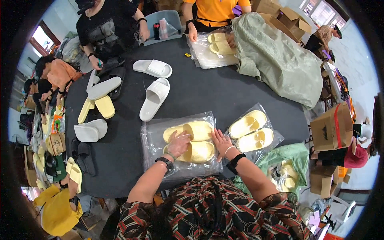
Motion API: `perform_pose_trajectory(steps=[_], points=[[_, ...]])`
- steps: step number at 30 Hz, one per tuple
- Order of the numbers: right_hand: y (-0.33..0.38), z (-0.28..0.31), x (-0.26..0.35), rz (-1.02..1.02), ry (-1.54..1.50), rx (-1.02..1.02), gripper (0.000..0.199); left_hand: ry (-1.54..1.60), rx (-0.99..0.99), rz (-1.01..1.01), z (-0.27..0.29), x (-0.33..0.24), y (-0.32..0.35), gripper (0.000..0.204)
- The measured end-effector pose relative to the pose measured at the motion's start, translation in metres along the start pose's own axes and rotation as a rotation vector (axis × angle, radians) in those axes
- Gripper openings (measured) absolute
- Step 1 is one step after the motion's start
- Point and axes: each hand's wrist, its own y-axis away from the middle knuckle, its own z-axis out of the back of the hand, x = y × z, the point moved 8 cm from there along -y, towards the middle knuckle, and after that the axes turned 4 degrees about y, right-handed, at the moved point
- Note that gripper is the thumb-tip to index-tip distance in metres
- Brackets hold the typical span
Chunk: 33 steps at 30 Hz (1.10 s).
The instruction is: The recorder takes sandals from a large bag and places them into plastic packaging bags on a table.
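**Head view: both hands flat on a bagged pair of yellow slides**

Head camera looks down on a round bench (208, 94) covered in dark cloth. Right in front of the person lies a clear plastic bag (154, 138) holding a pair of pale yellow foam slides (196, 140), set side by side, apparently so that they lie flat in the bag. The left hand (179, 144) rests open on the near slide, fingers spread over its ribbed strap. The right hand (221, 141) lies open too, palm down at the bag's right edge, pressing the glossy, crinkled film against the cloth; neither hand pinches anything.

Just beside it to the right sits a second bagged yellow pair (252, 130), angled, its film catching the light. Farther across the bench lie loose white slides (154, 98), thick-soled and smooth, with grey, black and yellow ones near the left rim. A large grey-green woven sack (280, 60) slumps on the far right edge, beside another worker's bagged yellow pair (219, 43).
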Motion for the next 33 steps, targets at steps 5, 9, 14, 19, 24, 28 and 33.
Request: perform_pose_trajectory(steps=[5,9,14,19,24,28,33], points=[[0.004,-0.002,-0.003,-0.004,0.011,-0.011,0.15,0.023,0.182,0.099,0.013,0.016,0.024,0.034],[0.002,0.003,0.01,0.0,0.064,0.006,0.144,-0.068,0.12,0.198,0.032,0.045,0.061,0.034],[-0.014,0.003,0.0,-0.046,0.071,-0.351,0.129,0.077,-0.063,0.087,0.046,0.024,0.056,0.033],[0.002,0.039,0.018,0.068,-0.188,-0.208,0.13,0.065,0.055,0.008,0.034,-0.016,0.028,0.028],[-0.004,-0.001,-0.005,0.136,-0.2,-0.166,0.141,0.207,0.089,-0.088,0.018,-0.028,0.006,0.024],[-0.007,-0.004,0.0,0.11,-0.091,-0.141,0.145,0.235,-0.028,-0.146,0.017,0.001,0.034,0.028],[-0.002,0.002,0.0,0.043,-0.015,-0.075,0.144,0.0,-0.061,0.001,0.069,0.041,0.069,0.029]])
